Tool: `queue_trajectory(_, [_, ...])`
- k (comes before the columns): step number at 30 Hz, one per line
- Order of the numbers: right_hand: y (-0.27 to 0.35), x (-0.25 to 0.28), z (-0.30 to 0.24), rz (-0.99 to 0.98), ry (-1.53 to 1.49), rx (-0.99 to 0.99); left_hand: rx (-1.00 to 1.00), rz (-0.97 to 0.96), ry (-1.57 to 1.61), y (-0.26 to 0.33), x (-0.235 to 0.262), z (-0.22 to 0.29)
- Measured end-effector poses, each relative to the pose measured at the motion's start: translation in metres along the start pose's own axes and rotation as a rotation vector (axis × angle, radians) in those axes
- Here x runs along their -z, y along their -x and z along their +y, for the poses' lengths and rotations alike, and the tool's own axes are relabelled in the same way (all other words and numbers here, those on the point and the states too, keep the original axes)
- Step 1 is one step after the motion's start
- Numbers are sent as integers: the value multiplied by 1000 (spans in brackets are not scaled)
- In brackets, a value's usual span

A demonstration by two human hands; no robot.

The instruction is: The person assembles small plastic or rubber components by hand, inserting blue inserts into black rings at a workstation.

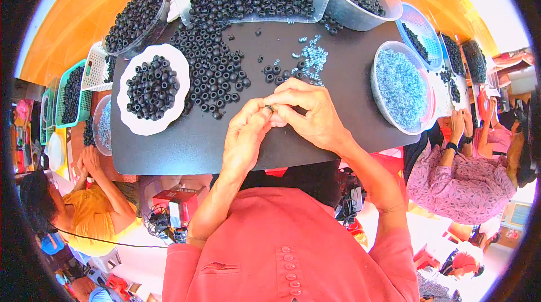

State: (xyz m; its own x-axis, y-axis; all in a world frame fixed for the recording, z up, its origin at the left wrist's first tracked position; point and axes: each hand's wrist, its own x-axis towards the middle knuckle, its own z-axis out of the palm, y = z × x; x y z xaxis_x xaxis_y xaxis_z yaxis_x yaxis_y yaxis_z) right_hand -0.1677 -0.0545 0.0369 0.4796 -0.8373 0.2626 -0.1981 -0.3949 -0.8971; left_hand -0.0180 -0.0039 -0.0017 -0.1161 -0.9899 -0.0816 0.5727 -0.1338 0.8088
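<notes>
Both hands pinched tight on one tiny black bead: left hand, right hand, over the mat's near edge. If my grip slips, it probably rolls off the edge onto my lap.

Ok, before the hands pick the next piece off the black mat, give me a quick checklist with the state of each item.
1. Left hand and right hand meet over the black mat: ok.
2. Small black part pinched between the fingertips: ok, though its seating is hidden.
3. Loose black beads lie on the mat close to the hands: ok.
4. Small silvery parts lie loose on the mat ahead of the right hand: ok.
5. White scalloped plate holds black beads: ok.
6. Whether either hand holds a silvery part: cannot tell.
</notes>
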Motion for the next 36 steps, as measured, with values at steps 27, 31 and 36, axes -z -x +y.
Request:
queue_trajectory(27, [-27, 2, 14, -237, -295, -223, -20, 6, 171, -3, 4, 1])
queue_trajectory(31, [-12, -5, 7, -50, -259, -50, -9, 57, 155, -2, 0, 2])
queue_trajectory(36, [4, -8, 15, 50, -616, -280, -9, 18, 40, -3, 3, -1])
